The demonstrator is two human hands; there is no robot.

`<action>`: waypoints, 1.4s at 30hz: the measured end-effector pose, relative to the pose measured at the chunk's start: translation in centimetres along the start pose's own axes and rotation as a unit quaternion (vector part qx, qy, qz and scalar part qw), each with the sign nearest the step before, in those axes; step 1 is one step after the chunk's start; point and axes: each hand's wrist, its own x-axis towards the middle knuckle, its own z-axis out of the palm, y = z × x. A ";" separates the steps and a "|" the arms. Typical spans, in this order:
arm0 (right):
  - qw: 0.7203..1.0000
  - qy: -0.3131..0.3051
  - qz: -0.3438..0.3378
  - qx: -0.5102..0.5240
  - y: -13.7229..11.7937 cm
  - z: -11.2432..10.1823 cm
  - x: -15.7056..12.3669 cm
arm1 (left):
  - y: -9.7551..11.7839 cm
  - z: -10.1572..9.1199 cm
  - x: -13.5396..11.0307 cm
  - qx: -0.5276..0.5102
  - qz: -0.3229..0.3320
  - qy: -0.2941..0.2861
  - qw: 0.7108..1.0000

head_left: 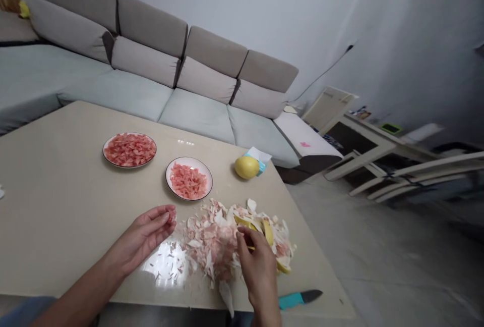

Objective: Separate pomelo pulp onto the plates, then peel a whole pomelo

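Note:
My left hand (151,228) holds a small piece of pink pomelo flesh (172,216) between thumb and fingertips, above the table left of the peel heap. My right hand (257,261) is closed in a pinch over the heap of pomelo peel and membrane (212,238); whatever is between its fingertips is too small to make out. Beyond my hands, a white plate (206,171) carries pink pomelo pieces (187,180). Farther left, a fuller plate (128,165) is covered with more of them. Loose seeds (166,266) lie scattered between my hands.
A teal-handled knife (300,299) lies at the near right table edge. A whole yellow pomelo (247,167) sits beside a tissue pack (260,158) near the far right edge. The sofa (196,115) runs behind the table (68,206); white chairs (434,170) stand to the right.

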 end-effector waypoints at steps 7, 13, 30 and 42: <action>0.984 -0.097 -0.026 0.146 -5.9 2.6 -2.1 | -0.6 0.5 0.0 0.012 0.007 -0.031 0.999; 0.968 -0.110 -0.090 0.206 -10.0 5.2 -3.5 | -0.8 0.6 -0.4 0.046 0.014 -0.111 0.993; 0.976 -0.052 -0.154 0.143 -10.9 5.3 -3.4 | -1.2 0.5 -0.7 0.108 0.054 -0.089 0.989; 0.960 -0.016 -0.257 0.105 -10.2 6.7 -4.4 | -1.0 1.2 -1.3 0.163 0.077 -0.109 0.978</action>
